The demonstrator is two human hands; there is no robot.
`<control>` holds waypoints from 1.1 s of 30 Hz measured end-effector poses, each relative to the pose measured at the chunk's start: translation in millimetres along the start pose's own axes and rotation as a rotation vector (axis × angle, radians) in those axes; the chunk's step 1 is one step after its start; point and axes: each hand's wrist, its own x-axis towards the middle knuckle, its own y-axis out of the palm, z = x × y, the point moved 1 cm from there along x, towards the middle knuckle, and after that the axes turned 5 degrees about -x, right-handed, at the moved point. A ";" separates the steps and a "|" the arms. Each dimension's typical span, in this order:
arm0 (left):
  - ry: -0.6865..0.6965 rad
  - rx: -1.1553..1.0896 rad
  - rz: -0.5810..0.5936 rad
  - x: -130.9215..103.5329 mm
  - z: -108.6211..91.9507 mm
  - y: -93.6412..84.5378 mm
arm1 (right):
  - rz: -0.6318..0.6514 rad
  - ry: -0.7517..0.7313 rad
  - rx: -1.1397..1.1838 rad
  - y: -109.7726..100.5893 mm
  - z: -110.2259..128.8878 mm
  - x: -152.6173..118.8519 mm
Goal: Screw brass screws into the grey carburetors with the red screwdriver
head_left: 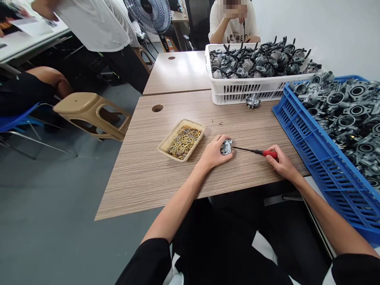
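My left hand is closed around a small grey metal part on the wooden table. In my right hand is the red handle of a screwdriver; its dark shaft points left, and the tip is at the right side of the metal part. Left of my left hand, a cream tray holds many small brass-coloured pieces. A few tiny pieces lie on the table beyond my left hand.
A white crate of metal parts with black tubes stands at the back, a loose metal part before it. The blue crate on the right is full of metal parts. People, a fan and a beige stool are beyond.
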 end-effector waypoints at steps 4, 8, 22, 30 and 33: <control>0.006 0.003 -0.002 0.2 0.2 0.1 | 0.012 -0.006 -0.008 -0.6 1.7 0.7; 0.000 0.012 0.003 0.3 0.9 0.5 | 0.025 -0.012 0.008 -0.2 1.4 0.1; -0.010 0.003 0.006 -0.1 -0.8 -0.6 | 0.022 -0.009 0.040 0.3 0.8 -0.7; 0.005 0.001 -0.004 0.0 0.6 0.2 | 0.017 -0.007 0.015 -0.9 2.4 0.5; 0.012 0.003 -0.007 -0.1 0.9 0.3 | 0.025 -0.009 0.020 -0.9 4.1 0.1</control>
